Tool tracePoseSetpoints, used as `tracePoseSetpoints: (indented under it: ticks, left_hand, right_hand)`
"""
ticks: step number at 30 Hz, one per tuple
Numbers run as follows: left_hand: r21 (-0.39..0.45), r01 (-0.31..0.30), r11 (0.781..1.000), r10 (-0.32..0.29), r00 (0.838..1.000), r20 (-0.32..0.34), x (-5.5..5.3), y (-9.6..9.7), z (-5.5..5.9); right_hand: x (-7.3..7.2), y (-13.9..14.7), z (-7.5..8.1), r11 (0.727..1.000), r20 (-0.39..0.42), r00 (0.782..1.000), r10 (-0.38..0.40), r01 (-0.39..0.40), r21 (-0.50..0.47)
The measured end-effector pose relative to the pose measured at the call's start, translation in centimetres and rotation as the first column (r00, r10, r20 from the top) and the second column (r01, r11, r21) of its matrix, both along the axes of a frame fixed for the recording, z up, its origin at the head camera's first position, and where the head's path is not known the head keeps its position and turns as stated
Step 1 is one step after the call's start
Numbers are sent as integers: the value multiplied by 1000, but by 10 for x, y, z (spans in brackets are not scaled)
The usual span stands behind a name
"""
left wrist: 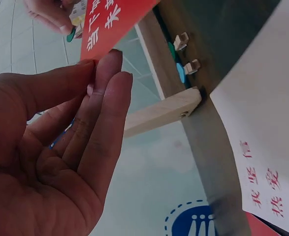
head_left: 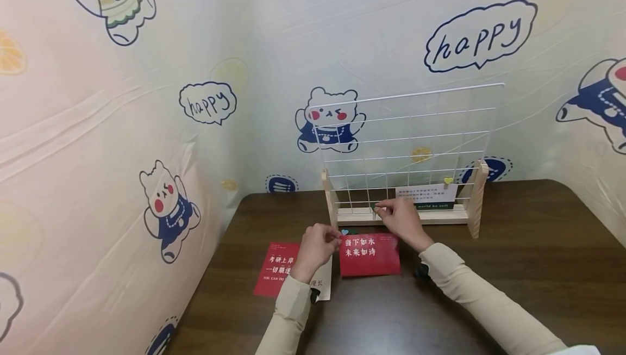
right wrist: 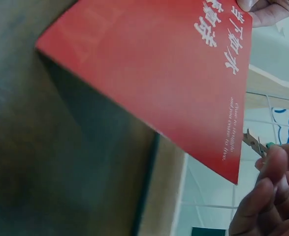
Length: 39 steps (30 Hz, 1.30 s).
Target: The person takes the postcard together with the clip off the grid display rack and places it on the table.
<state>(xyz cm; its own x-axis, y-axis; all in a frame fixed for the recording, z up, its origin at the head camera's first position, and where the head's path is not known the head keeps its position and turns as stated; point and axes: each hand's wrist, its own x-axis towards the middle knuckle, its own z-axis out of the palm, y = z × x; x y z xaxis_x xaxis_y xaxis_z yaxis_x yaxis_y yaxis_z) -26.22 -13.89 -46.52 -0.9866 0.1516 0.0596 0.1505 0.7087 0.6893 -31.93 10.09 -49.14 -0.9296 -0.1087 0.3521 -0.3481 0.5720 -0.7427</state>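
Note:
My left hand (head_left: 315, 249) pinches the upper left corner of a red card (head_left: 370, 262) with white writing, between thumb and fingers. The card is tilted up over the dark table. In my right hand (head_left: 405, 223) a small wooden clothespin (right wrist: 255, 143) with a green piece on it is pinched between thumb and fingertips, close by the card's other upper corner. Both hands are in front of a white wire grid (head_left: 364, 173) in a wooden stand (head_left: 476, 203). A white and green card (head_left: 430, 194) hangs low on the grid under a yellow heart clip (head_left: 448, 180).
Left of the held card, another red card (head_left: 266, 284) and a pale card (head_left: 324, 284) lie on the brown table (head_left: 225, 311), partly under my left arm. Beside the stand's foot lie a green clothespin (left wrist: 180, 42) and a blue one (left wrist: 191, 67). Printed cloth (head_left: 269, 45) hangs behind.

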Motion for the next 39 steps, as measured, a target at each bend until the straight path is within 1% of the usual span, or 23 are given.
tracePoseSetpoints:
  ticks: [5,10,15,19,23,27,30,34,39]
  left_hand:
    - [12,8,1000,-8,999,38,1,-3,-3]
    - [3,16,1000,-16,999,50,1,-6,-8]
    - [-7,31,1000,-30,999,43,0,-8,-13]
    - [-14,32,999,-32,998,56,-2,-11,-17]
    - [-20,36,999,-35,997,65,-3,-12,-20]
    - [-38,48,998,-46,997,62,-3,-14,-22]
    - [-52,45,998,-41,996,74,-4,-13,-23]
    - [-53,31,998,-26,994,102,-5,-13,-25]
    - [-52,35,998,-29,994,101,-7,-13,-27]
  right_hand:
    - [1,-2,-11,999,30,999,32,-32,4]
    - [0,-4,-19,999,31,999,28,-29,18]
    - [-2,-7,-22,999,38,999,13,-14,32]
    - [-4,-9,-24,999,49,999,14,-16,51]
    - [-4,-10,-25,999,74,997,28,-32,44]
    - [-5,-12,-25,999,117,992,45,-48,17]
    - [-5,-12,-25,998,133,989,61,-62,5]
    - [-6,-13,-27,998,144,988,59,-62,11]
    - [-8,-16,-30,998,150,987,54,-58,18]
